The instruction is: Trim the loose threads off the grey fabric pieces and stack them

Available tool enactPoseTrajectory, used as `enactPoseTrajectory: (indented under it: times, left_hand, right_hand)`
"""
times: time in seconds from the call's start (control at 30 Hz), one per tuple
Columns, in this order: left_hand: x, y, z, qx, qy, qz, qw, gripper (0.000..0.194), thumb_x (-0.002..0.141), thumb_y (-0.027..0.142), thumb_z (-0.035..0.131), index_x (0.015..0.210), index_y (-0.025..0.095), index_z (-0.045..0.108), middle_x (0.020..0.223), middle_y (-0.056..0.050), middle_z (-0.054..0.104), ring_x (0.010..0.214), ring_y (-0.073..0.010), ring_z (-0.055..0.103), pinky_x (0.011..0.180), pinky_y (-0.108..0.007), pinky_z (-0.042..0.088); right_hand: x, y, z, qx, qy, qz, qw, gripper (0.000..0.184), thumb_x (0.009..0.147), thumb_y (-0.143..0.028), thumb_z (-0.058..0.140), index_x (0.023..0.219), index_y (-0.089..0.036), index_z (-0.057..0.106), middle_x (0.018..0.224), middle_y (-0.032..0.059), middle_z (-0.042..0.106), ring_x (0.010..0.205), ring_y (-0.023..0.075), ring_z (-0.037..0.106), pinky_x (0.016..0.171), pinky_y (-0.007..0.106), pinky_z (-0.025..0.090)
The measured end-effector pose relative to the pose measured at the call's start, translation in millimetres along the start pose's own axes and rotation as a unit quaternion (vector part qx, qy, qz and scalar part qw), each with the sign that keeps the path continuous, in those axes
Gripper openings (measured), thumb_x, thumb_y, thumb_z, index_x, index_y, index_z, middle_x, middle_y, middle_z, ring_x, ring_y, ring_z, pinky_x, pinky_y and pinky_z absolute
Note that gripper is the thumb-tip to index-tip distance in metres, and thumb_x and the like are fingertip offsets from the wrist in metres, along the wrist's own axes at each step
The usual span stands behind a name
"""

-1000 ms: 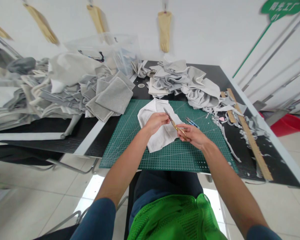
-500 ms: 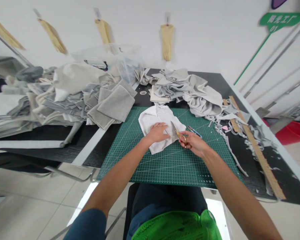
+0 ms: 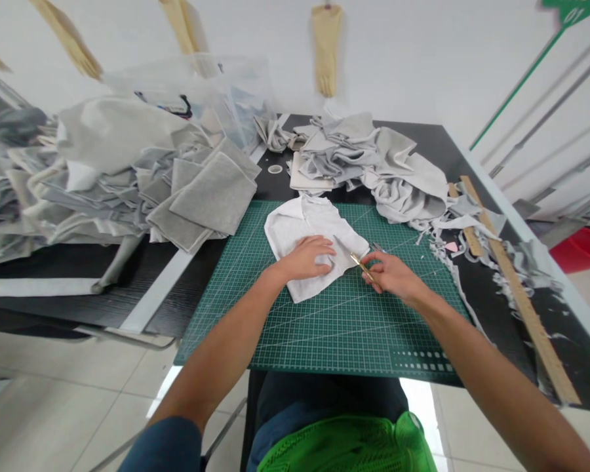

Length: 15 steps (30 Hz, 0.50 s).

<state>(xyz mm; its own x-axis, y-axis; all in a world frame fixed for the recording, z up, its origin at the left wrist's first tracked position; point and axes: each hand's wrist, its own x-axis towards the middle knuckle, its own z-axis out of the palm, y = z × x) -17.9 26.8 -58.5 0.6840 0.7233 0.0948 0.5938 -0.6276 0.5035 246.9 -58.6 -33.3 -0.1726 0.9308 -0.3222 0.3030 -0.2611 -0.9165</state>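
Observation:
A piece of white cloth [image 3: 295, 226] lies on the green cutting mat [image 3: 314, 341]. My left hand [image 3: 307, 257] rests flat on it, fingers stretched out to the right. In my right hand [image 3: 388, 275] I hold a pair of scissors [image 3: 361, 265] with gold handles, at the cloth's right edge. The blades point up and to the left, and part of them cannot be made out against the cloth. A small tool [image 3: 377, 248] lies just beyond my right hand, mostly hidden by it.
Grey fabric is heaped at the left [image 3: 128, 190] and at the back [image 3: 344, 157]. A clear plastic bin [image 3: 246, 98] stands behind. Wooden rulers [image 3: 521, 295] and fabric scraps [image 3: 452, 262] lie along the right side. A tape roll [image 3: 275, 169] sits beyond the mat.
The scissors have turned edge-on and shifted slightly to the right with my right hand. My left hand stays on the cloth. The camera view has tilted down a little.

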Motion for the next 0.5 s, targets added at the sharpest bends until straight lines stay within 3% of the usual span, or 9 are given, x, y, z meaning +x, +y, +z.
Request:
enactPoseTrajectory:
  times: [0.1, 0.2, 0.3, 0.4, 0.5]
  left_hand:
    - [-3, 14, 2.8, 0.031, -0.01, -0.028, 0.999, 0.053, 0.083, 0.039, 0.072, 0.134, 0.029, 0.068, 0.154, -0.008, 0.055, 0.147, -0.0364, 0.041, 0.122, -0.055, 0.026]
    - [-9, 40, 12.5, 0.1, 0.026, -0.081, 0.991, 0.057, 0.089, 0.048, 0.064, 0.14, 0.024, 0.062, 0.152, -0.016, 0.054, 0.138, -0.0445, 0.046, 0.111, -0.063, 0.035]
    - [-13, 61, 16.3, 0.161, 0.06, -0.146, 0.974, 0.058, 0.089, 0.056, 0.062, 0.135, 0.02, 0.064, 0.142, -0.019, 0.06, 0.128, -0.0458, 0.051, 0.106, -0.063, 0.037]
    - [-9, 59, 2.9, 0.181, 0.041, -0.157, 0.97, 0.048, 0.085, 0.055, 0.068, 0.116, 0.019, 0.073, 0.126, -0.017, 0.069, 0.125, -0.0436, 0.052, 0.105, -0.06, 0.039]
    - [2, 38, -16.3, 0.113, 0.054, -0.109, 0.986, 0.025, 0.089, 0.034, 0.064, 0.106, 0.021, 0.077, 0.114, -0.01, 0.075, 0.119, -0.0351, 0.057, 0.104, -0.052, 0.044]
  right_hand:
    - [13, 2, -3, -0.105, 0.043, -0.024, 0.993, 0.031, 0.078, -0.026, 0.072, 0.107, -0.025, 0.062, 0.058, -0.0053, 0.061, 0.047, 0.0139, 0.051, 0.048, 0.027, 0.036]
    - [25, 7, -7, -0.203, 0.081, -0.062, 0.974, 0.038, 0.082, -0.027, 0.07, 0.119, -0.025, 0.062, 0.065, -0.0039, 0.066, 0.054, 0.0154, 0.058, 0.054, 0.027, 0.04]
    - [28, 14, -14, -0.269, 0.095, -0.102, 0.953, 0.048, 0.083, -0.028, 0.07, 0.129, -0.025, 0.058, 0.072, -0.0024, 0.07, 0.061, 0.017, 0.064, 0.061, 0.028, 0.045]
    - [23, 15, -22, -0.315, 0.1, -0.135, 0.934, 0.051, 0.085, -0.029, 0.069, 0.134, -0.025, 0.055, 0.078, -0.0018, 0.072, 0.064, 0.0176, 0.066, 0.064, 0.029, 0.048]
    - [16, 9, -25, -0.351, 0.127, -0.153, 0.915, 0.049, 0.085, -0.025, 0.065, 0.134, -0.026, 0.057, 0.081, -0.0019, 0.074, 0.065, 0.0171, 0.068, 0.069, 0.029, 0.05]
